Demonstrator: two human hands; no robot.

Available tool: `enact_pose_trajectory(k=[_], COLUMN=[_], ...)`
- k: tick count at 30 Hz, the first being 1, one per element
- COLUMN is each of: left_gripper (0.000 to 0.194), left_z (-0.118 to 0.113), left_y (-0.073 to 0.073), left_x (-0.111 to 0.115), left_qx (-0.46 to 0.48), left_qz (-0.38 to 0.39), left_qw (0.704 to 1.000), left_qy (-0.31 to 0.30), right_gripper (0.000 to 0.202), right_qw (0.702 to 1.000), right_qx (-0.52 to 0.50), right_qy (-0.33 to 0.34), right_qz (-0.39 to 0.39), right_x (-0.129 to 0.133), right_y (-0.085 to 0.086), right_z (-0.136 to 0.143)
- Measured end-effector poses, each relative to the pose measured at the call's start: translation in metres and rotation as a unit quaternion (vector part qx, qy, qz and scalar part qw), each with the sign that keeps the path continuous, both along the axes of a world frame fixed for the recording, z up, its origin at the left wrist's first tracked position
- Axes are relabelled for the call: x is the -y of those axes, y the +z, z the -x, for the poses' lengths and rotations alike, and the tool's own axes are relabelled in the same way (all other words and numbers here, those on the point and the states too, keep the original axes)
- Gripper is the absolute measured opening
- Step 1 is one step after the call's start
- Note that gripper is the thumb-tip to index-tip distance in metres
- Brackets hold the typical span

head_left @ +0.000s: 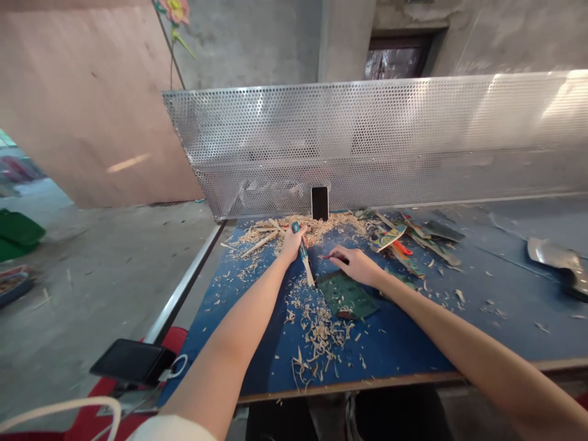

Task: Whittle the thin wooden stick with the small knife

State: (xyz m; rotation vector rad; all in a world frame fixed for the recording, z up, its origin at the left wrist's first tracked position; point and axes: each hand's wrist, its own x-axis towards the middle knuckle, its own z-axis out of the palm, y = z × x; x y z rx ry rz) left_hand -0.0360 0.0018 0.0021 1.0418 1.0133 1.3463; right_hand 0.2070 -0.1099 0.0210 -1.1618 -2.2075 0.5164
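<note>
Whittling step seemingly in hand: left hand [291,244] gripping part-blue stick [304,255] above worktop [390,349], pale end pointing toward 5 o'clock. Right hand [356,264], near 3 o'clock from stick, pinching small reddish tool [326,257], type unclear, apart from stick. Shavings [324,331] lying toward 6 o'clock. Next move probably calling for steady stick, tool meeting pale end. No writing showing legibly.
</note>
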Motion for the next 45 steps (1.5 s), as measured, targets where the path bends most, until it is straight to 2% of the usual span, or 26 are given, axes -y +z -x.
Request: enact_pose_trajectory(k=[7, 16, 20, 31, 35, 38, 42, 45], left_gripper=[0.049, 0.046, 0.048, 0.034, 0.03, 0.031, 0.038, 0.042], left_z=[0.001, -0.005, -0.007, 0.0, 0.001, 0.0, -0.001, -0.002], left_y=[-0.003, 0.012, 0.015, 0.013, 0.011, 0.01, 0.012, 0.013], left_x=[-0.001, 0.008, 0.01, 0.014, 0.011, 0.008, 0.007, 0.008], left_qx=[0.003, 0.032, 0.042, 0.084, 0.094, 0.1, 0.122, 0.131], left_qz=[-0.014, 0.008, 0.005, 0.005, -0.005, 0.019, 0.039, 0.05], left_qw=[1.0, 0.999, 0.999, 0.996, 0.996, 0.995, 0.991, 0.99], left_qy=[-0.002, 0.008, 0.014, -0.007, -0.006, 0.011, 0.031, 0.016], right_gripper=[0.027, 0.025, 0.025, 0.032, 0.032, 0.032, 0.024, 0.021], right_qw=[1.0, 0.998, 0.996, 0.988, 0.99, 0.993, 0.997, 0.999], right_qx=[0.007, -0.037, -0.068, -0.148, -0.134, -0.117, -0.078, -0.044], right_qy=[0.013, 0.036, 0.049, 0.025, 0.019, 0.009, 0.007, 0.008], right_qz=[0.005, 0.024, 0.037, 0.04, 0.032, 0.018, 0.014, 0.015], right_x=[0.0, 0.007, 0.006, 0.003, 0.004, 0.004, 0.006, 0.011], right_y=[-0.003, -0.002, -0.006, -0.018, -0.019, -0.017, -0.011, -0.007], right_z=[-0.003, 0.003, 0.003, -0.004, -0.002, -0.001, 0.003, 0.008])
